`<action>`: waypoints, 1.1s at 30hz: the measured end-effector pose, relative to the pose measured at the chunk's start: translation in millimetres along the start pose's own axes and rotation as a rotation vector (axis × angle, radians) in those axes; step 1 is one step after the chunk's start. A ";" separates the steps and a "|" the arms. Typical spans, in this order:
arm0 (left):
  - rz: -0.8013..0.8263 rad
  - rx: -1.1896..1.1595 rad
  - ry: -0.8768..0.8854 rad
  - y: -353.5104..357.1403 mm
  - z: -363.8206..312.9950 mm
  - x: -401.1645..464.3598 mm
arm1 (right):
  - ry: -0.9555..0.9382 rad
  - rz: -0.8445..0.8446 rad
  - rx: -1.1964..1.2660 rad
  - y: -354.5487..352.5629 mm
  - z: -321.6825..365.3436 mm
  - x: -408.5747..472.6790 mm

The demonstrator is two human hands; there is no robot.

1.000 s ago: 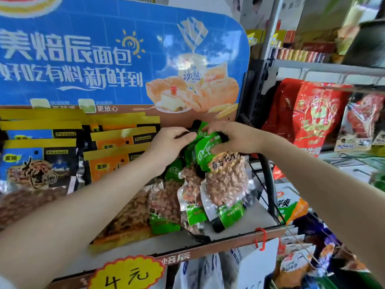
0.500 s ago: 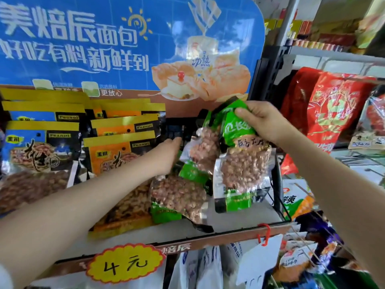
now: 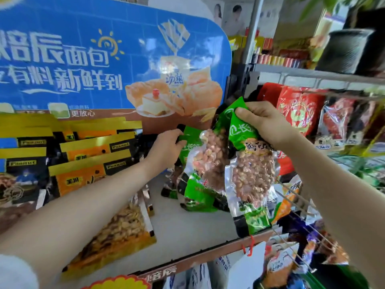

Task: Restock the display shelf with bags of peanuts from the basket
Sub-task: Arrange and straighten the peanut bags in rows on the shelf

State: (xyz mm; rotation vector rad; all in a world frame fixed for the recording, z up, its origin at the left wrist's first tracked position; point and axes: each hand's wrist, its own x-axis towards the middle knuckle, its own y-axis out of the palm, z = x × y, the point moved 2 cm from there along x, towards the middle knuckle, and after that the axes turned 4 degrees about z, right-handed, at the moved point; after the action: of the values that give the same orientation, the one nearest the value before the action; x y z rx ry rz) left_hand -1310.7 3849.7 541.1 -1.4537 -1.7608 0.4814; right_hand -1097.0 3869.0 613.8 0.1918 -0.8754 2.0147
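My right hand grips the green tops of two clear bags of peanuts, which hang above the right end of the white display shelf. My left hand reaches to the back of the shelf and holds the green top of another peanut bag standing there. More green peanut bags lean behind and below the hanging ones. The basket is out of view.
Yellow and orange peanut pouches fill the shelf's left half under a blue bread advertising board. Red snack bags hang on a wire rack to the right. A yellow price tag sits on the shelf's front edge.
My right hand has lifted its two bags up and rightward, off the row. My left hand has moved deeper to the back of the shelf, onto a standing green bag.
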 end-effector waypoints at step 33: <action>-0.515 -0.551 -0.068 -14.2 18.8 5.5 | 0.028 0.186 -0.613 48.4 -51.9 42.5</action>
State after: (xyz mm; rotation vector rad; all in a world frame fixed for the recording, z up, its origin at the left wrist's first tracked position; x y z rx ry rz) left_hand -1334.4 3854.5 541.4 -1.2546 -2.3385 -0.2471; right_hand -1149.9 3915.0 569.9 -0.2706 -1.4869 1.8099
